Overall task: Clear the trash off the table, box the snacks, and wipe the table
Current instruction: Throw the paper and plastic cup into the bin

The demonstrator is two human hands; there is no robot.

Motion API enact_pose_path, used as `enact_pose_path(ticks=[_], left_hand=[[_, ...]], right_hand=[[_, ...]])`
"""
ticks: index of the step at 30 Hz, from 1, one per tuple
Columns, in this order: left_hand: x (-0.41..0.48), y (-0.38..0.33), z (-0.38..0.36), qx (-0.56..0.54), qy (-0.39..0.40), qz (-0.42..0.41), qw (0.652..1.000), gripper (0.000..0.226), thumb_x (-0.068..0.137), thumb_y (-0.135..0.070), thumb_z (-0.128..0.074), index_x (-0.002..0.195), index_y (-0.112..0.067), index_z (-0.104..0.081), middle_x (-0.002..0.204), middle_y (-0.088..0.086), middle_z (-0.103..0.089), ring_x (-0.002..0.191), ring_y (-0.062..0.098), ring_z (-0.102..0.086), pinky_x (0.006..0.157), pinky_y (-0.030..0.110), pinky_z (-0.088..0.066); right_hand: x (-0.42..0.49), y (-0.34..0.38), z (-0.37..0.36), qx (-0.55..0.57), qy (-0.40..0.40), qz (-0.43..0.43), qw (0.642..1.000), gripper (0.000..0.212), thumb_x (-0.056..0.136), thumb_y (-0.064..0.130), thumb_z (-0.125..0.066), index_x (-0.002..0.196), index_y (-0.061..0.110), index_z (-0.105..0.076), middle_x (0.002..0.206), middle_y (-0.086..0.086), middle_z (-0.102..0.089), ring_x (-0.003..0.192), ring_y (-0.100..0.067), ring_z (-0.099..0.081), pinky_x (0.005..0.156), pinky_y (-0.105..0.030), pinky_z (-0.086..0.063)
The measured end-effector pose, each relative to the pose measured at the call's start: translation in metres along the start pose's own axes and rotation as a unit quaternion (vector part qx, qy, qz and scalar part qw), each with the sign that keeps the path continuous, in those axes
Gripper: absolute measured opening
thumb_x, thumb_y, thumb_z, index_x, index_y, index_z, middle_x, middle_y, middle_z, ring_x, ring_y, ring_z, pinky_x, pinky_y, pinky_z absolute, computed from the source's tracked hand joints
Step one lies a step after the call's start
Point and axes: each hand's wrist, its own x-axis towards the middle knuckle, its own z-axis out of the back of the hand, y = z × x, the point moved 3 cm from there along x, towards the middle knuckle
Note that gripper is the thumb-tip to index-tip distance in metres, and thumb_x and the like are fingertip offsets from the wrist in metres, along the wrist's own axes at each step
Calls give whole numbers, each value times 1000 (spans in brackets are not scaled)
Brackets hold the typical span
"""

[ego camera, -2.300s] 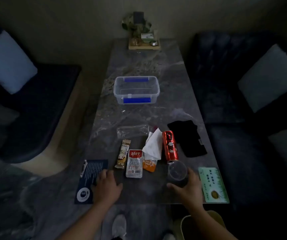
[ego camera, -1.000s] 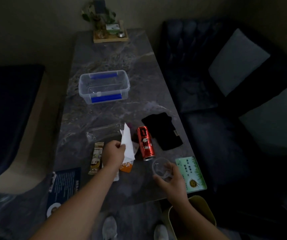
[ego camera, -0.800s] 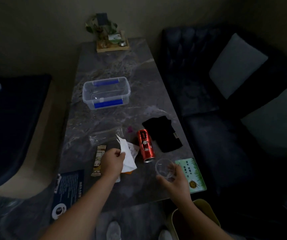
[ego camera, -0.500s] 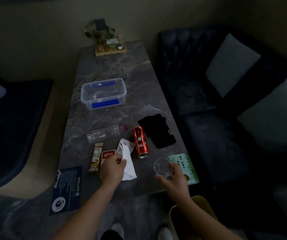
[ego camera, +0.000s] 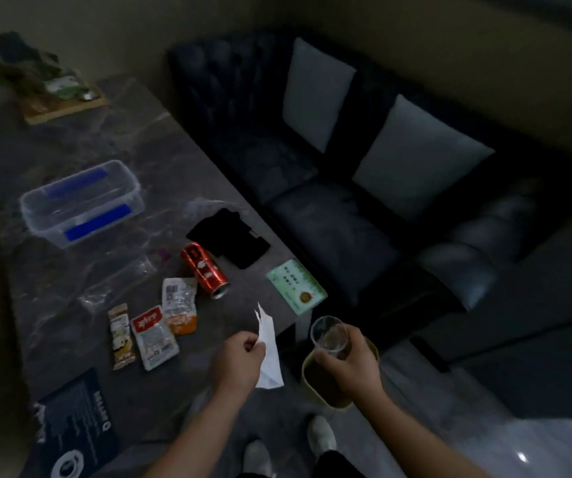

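My left hand [ego camera: 241, 362] grips a crumpled white tissue [ego camera: 268, 350] near the table's front right corner. My right hand [ego camera: 353, 363] holds a clear plastic cup [ego camera: 327, 334] just above a yellowish trash bin [ego camera: 312, 384] on the floor. On the dark marble table [ego camera: 105, 150] a red can [ego camera: 204, 270] lies on its side. Three snack packets lie left of it: a slim bar [ego camera: 121, 336], a red-and-white pack [ego camera: 153, 336] and an orange-and-white pack [ego camera: 180, 305]. A flattened clear plastic bottle [ego camera: 119, 281] lies behind them. The clear box with blue clips [ego camera: 81, 201] stands open farther back.
A black cloth [ego camera: 231, 238] and a green card [ego camera: 296, 286] lie by the table's right edge. A dark blue leaflet [ego camera: 74, 432] sits at the front left. A wooden tray with a plant [ego camera: 46, 94] stands at the far end. A dark sofa with grey cushions [ego camera: 364, 139] flanks the right.
My left hand picked the tissue off the snacks and carried it right, toward the bin. My right hand lifted the cup off the table and brought it over the bin. The view swung right.
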Motion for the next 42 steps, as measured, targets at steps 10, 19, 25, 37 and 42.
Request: enact_pose_path(ticks=[10,19,25,37,42], left_hand=[[-27,-13,-73,81,82,-47,992,14,84,-21,-67,73,-13,-65,65,-2,-65,64,13,-61,60,35,-47],[-30,-25,-164,153,98,-15,983,7,85,-22,-65,79,-20,-67,75,-7,-67,68,10,-59,60,30,-46],[-10,-3,-228,167,134,24,977,17,87,-18,-61,71,-21,-57,74,-2,-62,72,21,-60,65,34,-48],[82,85,-344,201,147,53,967,10,90,-23,-60,86,-19,-68,88,2,-70,83,23,-66,75,39,-57],[108,117,-382,218,166,45,961,14,91,-21,-57,86,-14,-69,88,7,-71,84,26,-66,77,40,-57]], right_hand=[[-17,-73,39,-12,-22,-65,998,54,70,42,-85,113,37,-53,100,15,-65,91,-5,-64,82,-38,-58],[15,-143,68,10,43,-104,994,53,71,44,-83,107,49,-44,99,20,-62,88,0,-62,71,-23,-54],[54,-199,70,-8,92,-138,986,59,75,39,-83,121,42,-46,107,17,-57,97,-6,-62,77,-26,-56],[156,-318,-15,9,77,-216,973,68,76,31,-85,132,29,-47,117,8,-61,102,-13,-61,73,-25,-49],[185,-356,-50,-22,94,-233,968,80,78,29,-83,143,19,-39,130,-5,-62,115,-26,-63,94,-51,-55]])
